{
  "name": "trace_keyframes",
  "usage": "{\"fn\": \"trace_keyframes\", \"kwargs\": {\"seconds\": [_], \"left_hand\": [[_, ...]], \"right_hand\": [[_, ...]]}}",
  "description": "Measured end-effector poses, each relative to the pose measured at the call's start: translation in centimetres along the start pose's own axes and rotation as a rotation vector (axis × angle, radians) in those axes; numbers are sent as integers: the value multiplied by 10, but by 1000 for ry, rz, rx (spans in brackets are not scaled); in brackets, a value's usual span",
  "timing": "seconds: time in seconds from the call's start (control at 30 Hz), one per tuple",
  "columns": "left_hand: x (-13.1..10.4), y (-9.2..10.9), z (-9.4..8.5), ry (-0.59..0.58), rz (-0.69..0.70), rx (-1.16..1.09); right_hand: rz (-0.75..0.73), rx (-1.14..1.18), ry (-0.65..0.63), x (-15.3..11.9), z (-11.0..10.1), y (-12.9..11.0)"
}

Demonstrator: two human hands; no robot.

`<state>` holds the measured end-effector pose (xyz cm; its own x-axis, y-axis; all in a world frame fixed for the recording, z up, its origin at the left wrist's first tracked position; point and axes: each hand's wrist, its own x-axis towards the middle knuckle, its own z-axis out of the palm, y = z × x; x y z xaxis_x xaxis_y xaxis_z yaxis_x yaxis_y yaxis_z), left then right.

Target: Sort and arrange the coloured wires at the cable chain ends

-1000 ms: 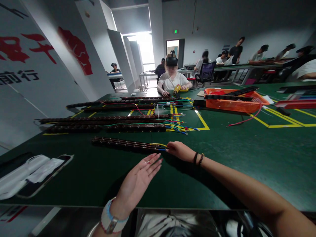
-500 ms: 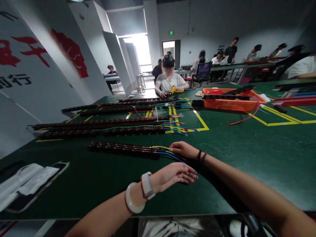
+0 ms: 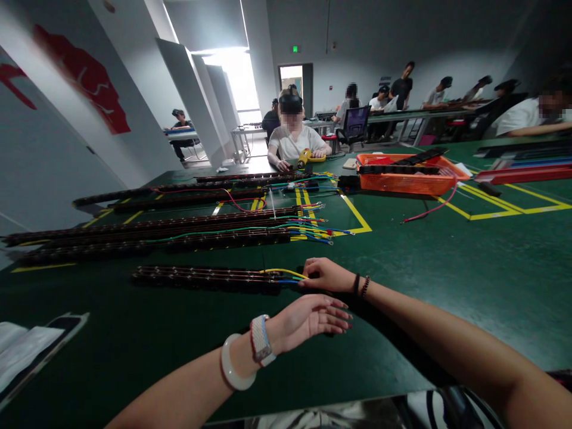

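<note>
A long dark strip (image 3: 205, 279) with thin copper-coloured lines lies crosswise on the green table in front of me. Yellow, green and blue wires (image 3: 279, 272) come out of its right end. My right hand (image 3: 328, 276) pinches these wires, thumb and forefinger together; their far ends are hidden behind the hand. Just nearer to me, my left hand (image 3: 313, 322) is held above the table with its fingers stretched out and holds nothing. A watch (image 3: 262, 339) and a white bangle (image 3: 236, 362) are on the left wrist.
More wired strips (image 3: 170, 234) lie farther back on the table (image 3: 424, 262). An orange basket (image 3: 404, 183) stands behind, a loose red wire beside it. Opposite, a person (image 3: 295, 140) sits near a yellow heat gun (image 3: 304, 158). A pouch-like item (image 3: 49, 351) lies front left.
My right hand has closed in on the wires, the blue one now reaching its fingers. My left palm has turned more upward. The view has shifted right.
</note>
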<state>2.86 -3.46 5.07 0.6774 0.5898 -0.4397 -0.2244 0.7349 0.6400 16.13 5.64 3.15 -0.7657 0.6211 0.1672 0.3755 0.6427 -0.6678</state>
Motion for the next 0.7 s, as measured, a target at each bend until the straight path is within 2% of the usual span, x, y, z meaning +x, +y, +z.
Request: {"fn": "trace_keyframes", "kwargs": {"seconds": [0.1, 0.23, 0.43, 0.53, 0.7], "left_hand": [[-3, 2, 0, 92, 35, -19], [-4, 5, 3, 253, 243, -50], [4, 2, -1, 324, 460, -224], [8, -2, -5, 372, 497, -241], [5, -2, -3, 457, 517, -272]], "right_hand": [[-40, -139, 89, -1, 2, -4], [-109, -461, 171, -1, 0, -8], [-192, -861, 156, -4, 0, -21], [-226, -975, 117, -8, 4, -30], [-196, -1042, 61, -12, 8, -43]]}}
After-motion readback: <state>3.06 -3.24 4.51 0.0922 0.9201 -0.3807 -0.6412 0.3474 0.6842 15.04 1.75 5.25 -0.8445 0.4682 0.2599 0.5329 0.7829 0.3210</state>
